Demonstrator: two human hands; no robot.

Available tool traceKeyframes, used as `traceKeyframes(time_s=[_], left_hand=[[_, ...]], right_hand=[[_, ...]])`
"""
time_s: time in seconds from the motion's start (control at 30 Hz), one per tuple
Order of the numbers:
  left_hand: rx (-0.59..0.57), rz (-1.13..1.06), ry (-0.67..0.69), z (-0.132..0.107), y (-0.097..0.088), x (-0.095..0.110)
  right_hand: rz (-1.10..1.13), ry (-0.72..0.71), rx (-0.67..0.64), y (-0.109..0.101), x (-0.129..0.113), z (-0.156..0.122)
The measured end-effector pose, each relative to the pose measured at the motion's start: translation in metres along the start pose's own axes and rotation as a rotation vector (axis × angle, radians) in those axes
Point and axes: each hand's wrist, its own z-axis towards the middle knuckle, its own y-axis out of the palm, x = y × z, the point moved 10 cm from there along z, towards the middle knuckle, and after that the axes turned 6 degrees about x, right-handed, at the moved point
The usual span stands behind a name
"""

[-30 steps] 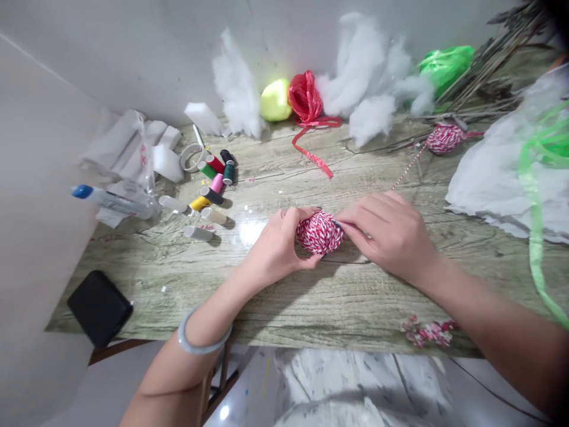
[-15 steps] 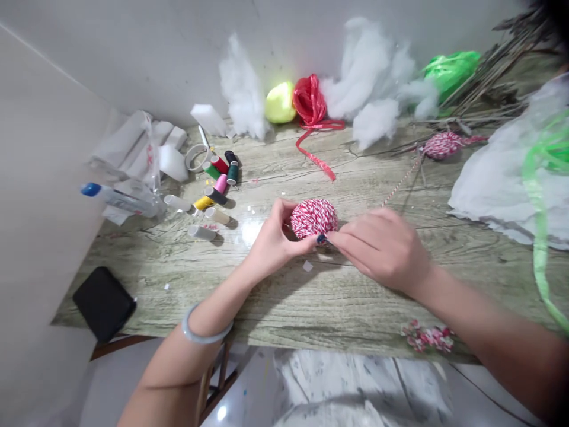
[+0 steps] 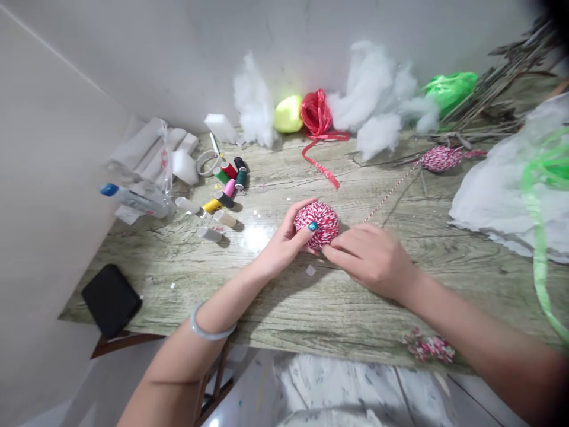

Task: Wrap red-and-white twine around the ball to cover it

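Observation:
A round red-and-white ball of twine [image 3: 326, 220] is gripped in my left hand [image 3: 287, 240], the thumb lying across its front and the fingers behind it. Close against the ball's right side, my right hand [image 3: 371, 258] has its fingers pinched together on the twine [image 3: 391, 191]. That strand rises taut to the upper right, to a second red-and-white twine bundle [image 3: 441, 159] on the table. My right fingertips are partly hidden, so exactly how they grip the strand is unclear.
Thread spools [image 3: 229, 188], glue sticks or small tubes [image 3: 208, 234] and a tape roll [image 3: 208, 163] lie left. Red ribbon [image 3: 316, 112] and white stuffing [image 3: 368, 89] line the wall. Dry twigs [image 3: 511, 77] and white cloth [image 3: 484, 201] lie right; a black case [image 3: 111, 299] sits front left.
My left hand has turned the ball, and its thumb now lies over the front rather than along the lower edge. My right hand has shifted slightly left and down. The view has tilted slightly.

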Motion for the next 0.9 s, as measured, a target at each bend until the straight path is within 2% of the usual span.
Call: traceKeyframes(time_s=[0.13, 0.23, 0.33, 0.4, 0.53, 0.63, 0.77, 0.83, 0.9], left_hand=[[0.052, 0.067, 0.072, 0.001, -0.005, 0.006], [0.138, 0.101, 0.123, 0.005, -0.019, 0.011], [0.269, 0.34, 0.252, 0.005, -0.037, 0.028], [0.327, 0.518, 0.287, 0.004, -0.046, 0.037], [0.336, 0.615, 0.289, 0.004, -0.05, 0.044], [0.336, 0.574, 0.271, 0.005, -0.05, 0.042], [0.332, 0.396, 0.183, 0.011, -0.051, 0.025], [0.303, 0.163, 0.11, 0.015, -0.049, 0.012], [0.196, -0.164, 0.003, 0.017, -0.038, -0.003]], right_hand=[[0.016, -0.006, 0.025, 0.0, -0.003, 0.001], [0.033, 0.023, 0.034, 0.002, 0.0, -0.001], [0.028, 0.088, 0.005, 0.011, 0.01, -0.005], [0.014, 0.134, -0.02, 0.018, 0.017, -0.009], [0.011, 0.184, -0.082, 0.033, 0.026, -0.015], [0.012, 0.176, -0.124, 0.04, 0.026, -0.017], [0.006, 0.143, -0.116, 0.039, 0.019, -0.015], [0.01, 0.133, -0.092, 0.036, 0.016, -0.013], [0.027, 0.12, -0.061, 0.031, 0.014, -0.011]])
